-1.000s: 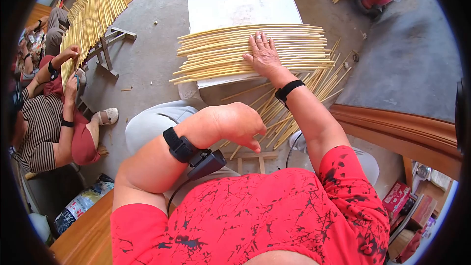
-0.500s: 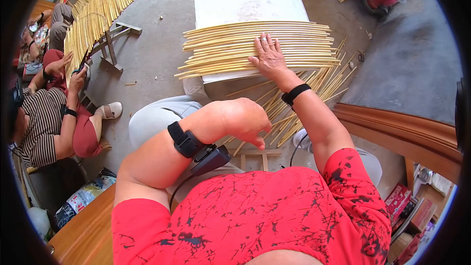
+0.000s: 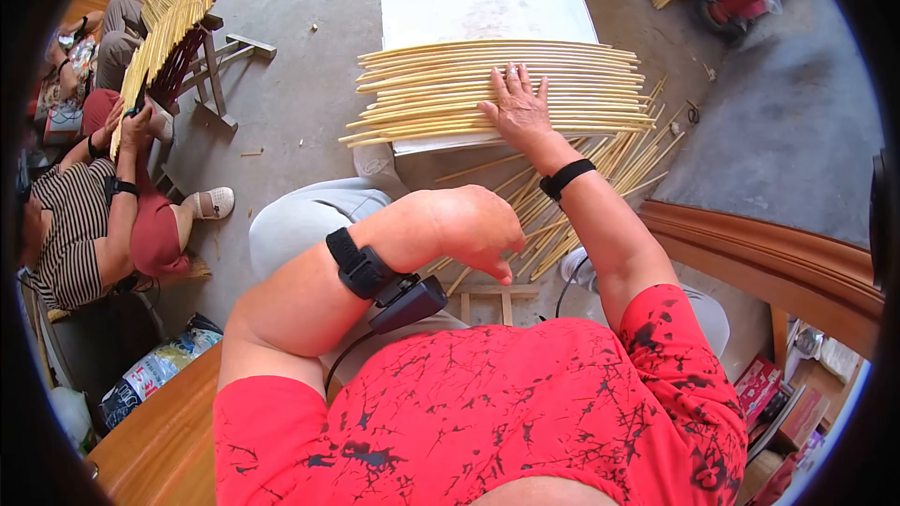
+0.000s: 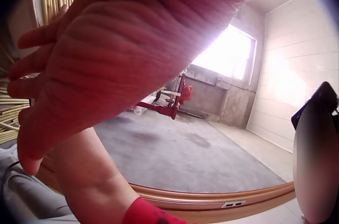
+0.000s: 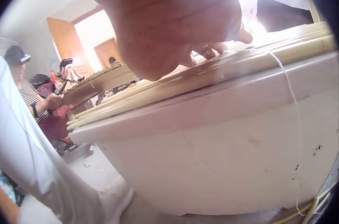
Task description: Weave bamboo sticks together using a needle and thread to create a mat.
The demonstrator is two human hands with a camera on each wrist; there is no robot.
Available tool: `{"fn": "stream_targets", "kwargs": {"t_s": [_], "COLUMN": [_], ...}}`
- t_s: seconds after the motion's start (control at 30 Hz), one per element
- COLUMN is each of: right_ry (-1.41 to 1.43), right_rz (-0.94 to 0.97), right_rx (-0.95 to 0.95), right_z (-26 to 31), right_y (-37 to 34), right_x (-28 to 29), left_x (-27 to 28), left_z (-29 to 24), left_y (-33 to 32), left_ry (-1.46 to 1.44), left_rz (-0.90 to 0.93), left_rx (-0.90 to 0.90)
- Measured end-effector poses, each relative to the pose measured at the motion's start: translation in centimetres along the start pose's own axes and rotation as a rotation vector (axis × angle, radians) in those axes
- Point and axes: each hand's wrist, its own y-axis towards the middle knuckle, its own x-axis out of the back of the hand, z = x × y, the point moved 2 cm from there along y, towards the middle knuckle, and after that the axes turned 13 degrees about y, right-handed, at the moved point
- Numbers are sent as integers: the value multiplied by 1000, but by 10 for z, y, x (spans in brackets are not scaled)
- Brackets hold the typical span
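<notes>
A row of thin pale-yellow sticks [image 3: 422, 98] lies side by side across a white box [image 3: 487, 0]. My right hand [image 3: 522, 112] rests palm down on the sticks, fingers spread and straight. The right wrist view shows the same hand [image 5: 164, 28] low over the sticks [image 5: 212, 78], with a white string [image 5: 293, 92] hanging down the box's side. Bent in toward my body, my left hand [image 3: 483, 230] hangs in the air over my lap with relaxed fingers. In the left wrist view, that hand [image 4: 106, 60] holds nothing.
Loose sticks [image 3: 600, 173] lie scattered on the floor beyond my left hand. A wooden rail [image 3: 750, 253] runs along the right. At left, a seated person in a striped top [image 3: 80, 206] works with dark scissors [image 3: 140, 98] at a long strip of sticks [image 3: 178, 14].
The head view has shifted slightly, so the box and sticks appear farther right. My hands keep nearly the same pose. The seated person's hands and the strip of sticks have moved.
</notes>
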Motion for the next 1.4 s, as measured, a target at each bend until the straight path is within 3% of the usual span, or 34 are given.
{"fn": "stream_targets", "kwargs": {"t_s": [0.37, 0.8, 1.1, 1.4], "right_ry": [14, -8, 0, -7], "right_rz": [23, -84, 24, -133], "right_rx": [-109, -26, -57, -19], "right_z": [8, 1, 5, 1], "right_y": [6, 7, 19, 16], "right_x": [4, -7, -3, -9], "left_x": [2, 3, 1, 1], "left_z": [0, -1, 0, 1], "left_y": [0, 0, 0, 1], "left_ry": [6, 2, 12, 14], "left_rz": [17, 11, 15, 36], "left_rx": [14, 13, 17, 19]}}
